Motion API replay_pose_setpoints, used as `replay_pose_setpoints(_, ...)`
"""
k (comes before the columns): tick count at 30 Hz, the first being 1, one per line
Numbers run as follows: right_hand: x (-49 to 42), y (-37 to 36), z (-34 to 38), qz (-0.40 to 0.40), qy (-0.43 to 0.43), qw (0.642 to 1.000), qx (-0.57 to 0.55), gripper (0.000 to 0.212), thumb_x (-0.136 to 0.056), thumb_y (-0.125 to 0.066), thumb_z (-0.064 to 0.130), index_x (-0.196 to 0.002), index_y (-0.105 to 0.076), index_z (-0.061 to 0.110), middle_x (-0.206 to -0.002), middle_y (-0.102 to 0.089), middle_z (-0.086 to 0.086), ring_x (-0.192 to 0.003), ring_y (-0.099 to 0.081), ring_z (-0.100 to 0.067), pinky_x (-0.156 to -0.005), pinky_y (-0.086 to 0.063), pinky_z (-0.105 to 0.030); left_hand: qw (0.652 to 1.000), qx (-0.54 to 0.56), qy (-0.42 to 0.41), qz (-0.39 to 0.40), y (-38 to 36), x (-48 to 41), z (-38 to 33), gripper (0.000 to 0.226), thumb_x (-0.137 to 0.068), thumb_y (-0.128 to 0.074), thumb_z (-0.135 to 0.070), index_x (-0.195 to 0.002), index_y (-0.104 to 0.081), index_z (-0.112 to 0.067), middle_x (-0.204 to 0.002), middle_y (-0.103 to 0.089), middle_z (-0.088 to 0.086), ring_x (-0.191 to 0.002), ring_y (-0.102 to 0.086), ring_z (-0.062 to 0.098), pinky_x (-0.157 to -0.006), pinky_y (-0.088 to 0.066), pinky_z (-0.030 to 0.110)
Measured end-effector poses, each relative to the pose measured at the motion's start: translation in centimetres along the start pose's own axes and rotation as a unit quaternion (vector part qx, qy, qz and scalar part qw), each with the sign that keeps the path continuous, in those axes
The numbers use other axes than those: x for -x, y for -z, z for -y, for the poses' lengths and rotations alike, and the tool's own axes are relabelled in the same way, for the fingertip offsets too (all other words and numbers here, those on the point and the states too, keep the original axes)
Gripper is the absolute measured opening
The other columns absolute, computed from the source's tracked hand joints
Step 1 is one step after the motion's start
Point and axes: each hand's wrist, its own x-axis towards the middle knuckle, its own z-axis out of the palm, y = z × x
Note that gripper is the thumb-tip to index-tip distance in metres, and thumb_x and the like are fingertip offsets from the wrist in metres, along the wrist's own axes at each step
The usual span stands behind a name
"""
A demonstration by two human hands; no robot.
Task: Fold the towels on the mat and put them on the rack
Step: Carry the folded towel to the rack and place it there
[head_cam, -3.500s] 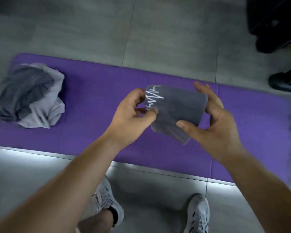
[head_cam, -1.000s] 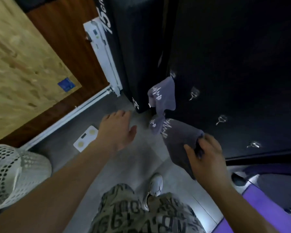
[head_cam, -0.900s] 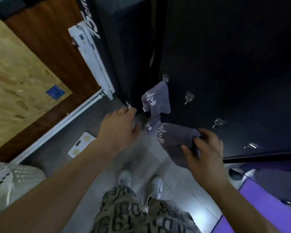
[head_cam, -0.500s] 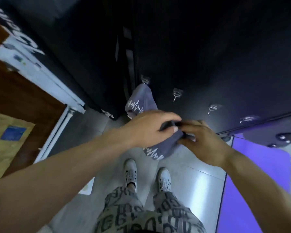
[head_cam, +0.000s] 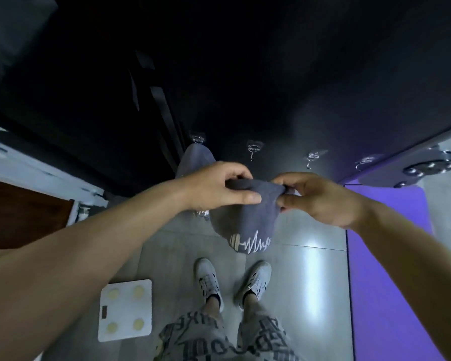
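Observation:
A folded grey towel (head_cam: 248, 217) with a white heartbeat-and-dumbbell print hangs between my hands, print at the bottom. My left hand (head_cam: 219, 186) pinches its top edge from the left, and my right hand (head_cam: 315, 196) pinches the top from the right. Just beyond them a row of small metal hooks (head_cam: 253, 149) is fixed to a dark wall panel. Another grey towel (head_cam: 195, 160) hangs from the leftmost hook, partly hidden behind my left hand. The purple mat (head_cam: 385, 269) lies on the floor at the right.
A white bathroom scale (head_cam: 125, 313) lies on the grey tile floor at lower left. My two feet in white shoes (head_cam: 232, 282) stand below the towel. A dark wheeled base (head_cam: 432, 165) sits at the far right by the mat. Dark equipment fills the upper left.
I left the mat carrying the folded towel and came to the hook wall. My left hand joined my right on the towel, and both now hold its top edge spread wider, closer to the hooks.

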Motion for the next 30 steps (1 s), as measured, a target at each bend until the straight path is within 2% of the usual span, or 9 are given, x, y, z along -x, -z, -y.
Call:
replay_pose_setpoints(4,-1.4,0.6,-0.6,-0.014,-0.018,1.000,-0.020,0.030,-0.095,-0.053,-0.013,-0.106,-0.069,0.011,-0.087,-0.073,0.003,-0.085,-0.068,-0.010,-0.078,-0.053,-0.021,0.998,0.011,0.045,0.044,0.0,-1.4,0.9,0.028,-0.086,-0.076,-0.047,-0.089,-0.070,-0.020,-0.079,-0.069,-0.015,-0.081,-0.064,0.001,-0.078,-0.047,0.023)
replay_pose_setpoints(8,-3.0,0.9,-1.6,-0.048,0.001,0.999,0.024,0.032,-0.094,-0.056,-0.010,-0.105,-0.071,0.015,-0.092,-0.074,0.005,-0.090,-0.068,-0.008,-0.084,-0.049,-0.019,0.997,0.045,0.057,0.027,0.2,-2.2,1.6,0.040,-0.081,-0.076,-0.049,-0.089,-0.065,-0.011,-0.075,-0.065,-0.011,-0.076,-0.063,0.002,-0.071,-0.047,0.023)
replay_pose_setpoints(12,-4.0,1.5,-3.2,-0.126,0.021,0.991,-0.033,0.024,-0.093,-0.061,-0.006,-0.107,-0.064,0.013,-0.091,-0.069,-0.003,-0.086,-0.065,-0.017,-0.082,-0.053,-0.033,0.986,0.136,0.087,-0.046,0.4,-2.7,2.2,0.017,-0.090,-0.073,-0.026,-0.089,-0.061,-0.014,-0.066,-0.060,-0.005,-0.059,-0.059,0.006,-0.052,-0.043,0.019)
replay_pose_setpoints(16,-4.8,1.0,-4.6,-0.190,0.047,0.976,-0.098,0.022,-0.089,-0.063,0.000,-0.098,-0.055,0.019,-0.087,-0.055,-0.016,-0.081,-0.053,-0.030,-0.077,-0.050,-0.049,0.969,0.198,0.118,-0.094,0.4,-3.2,3.4,0.006,-0.091,-0.065,-0.016,-0.096,-0.068,-0.017,-0.084,-0.064,0.011,-0.079,-0.062,0.023,-0.063,-0.050,0.030)
replay_pose_setpoints(18,-5.1,0.5,-5.1,-0.216,0.046,0.969,-0.112,0.022,-0.091,-0.061,0.001,-0.094,-0.054,0.022,-0.087,-0.052,-0.017,-0.081,-0.052,-0.030,-0.079,-0.053,-0.054,0.957,0.217,0.112,-0.155,-0.1,-3.8,3.7,0.008,-0.094,-0.068,-0.010,-0.099,-0.065,-0.015,-0.077,-0.066,0.006,-0.075,-0.062,0.019,-0.070,-0.051,0.031)
replay_pose_setpoints(21,-5.6,-0.1,-5.7,-0.249,0.046,0.957,-0.142,0.026,-0.092,-0.059,0.002,-0.086,-0.056,0.027,-0.089,-0.054,-0.018,-0.084,-0.057,-0.031,-0.083,-0.055,-0.060,0.919,0.286,0.107,-0.248,-0.9,-4.5,4.1,0.024,-0.090,-0.072,-0.002,-0.088,-0.053,-0.018,-0.068,-0.059,0.001,-0.062,-0.055,0.012,-0.064,-0.047,0.025)
replay_pose_setpoints(24,-6.2,-0.4,-6.0,-0.267,0.059,0.952,-0.140,0.036,-0.093,-0.053,-0.004,-0.078,-0.064,0.027,-0.089,-0.058,-0.025,-0.085,-0.061,-0.035,-0.087,-0.055,-0.062,0.897,0.319,0.091,-0.292,-1.8,-5.1,4.4,0.023,-0.089,-0.071,0.000,-0.083,-0.058,-0.018,-0.069,-0.063,-0.004,-0.065,-0.060,0.007,-0.065,-0.049,0.023)
replay_pose_setpoints(28,-7.2,-0.7,-5.9,-0.330,0.059,0.933,-0.130,0.036,-0.097,-0.049,-0.006,-0.089,-0.072,0.020,-0.095,-0.070,-0.006,-0.090,-0.066,-0.019,-0.091,-0.058,-0.041,0.872,0.317,0.067,-0.366,-2.8,-6.7,4.2,0.019,-0.090,-0.070,0.002,-0.087,-0.070,-0.017,-0.082,-0.073,-0.006,-0.084,-0.069,0.006,-0.083,-0.054,0.024)
replay_pose_setpoints(30,-7.9,-1.2,-6.1,-0.353,0.047,0.924,-0.140,0.029,-0.095,-0.049,0.000,-0.095,-0.072,0.016,-0.100,-0.070,-0.006,-0.093,-0.065,-0.016,-0.091,-0.056,-0.033,0.860,0.303,0.072,-0.405,-3.6,-7.8,4.2,0.023,-0.090,-0.070,0.002,-0.084,-0.072,-0.020,-0.087,-0.075,-0.004,-0.089,-0.071,0.007,-0.083,-0.053,0.021)
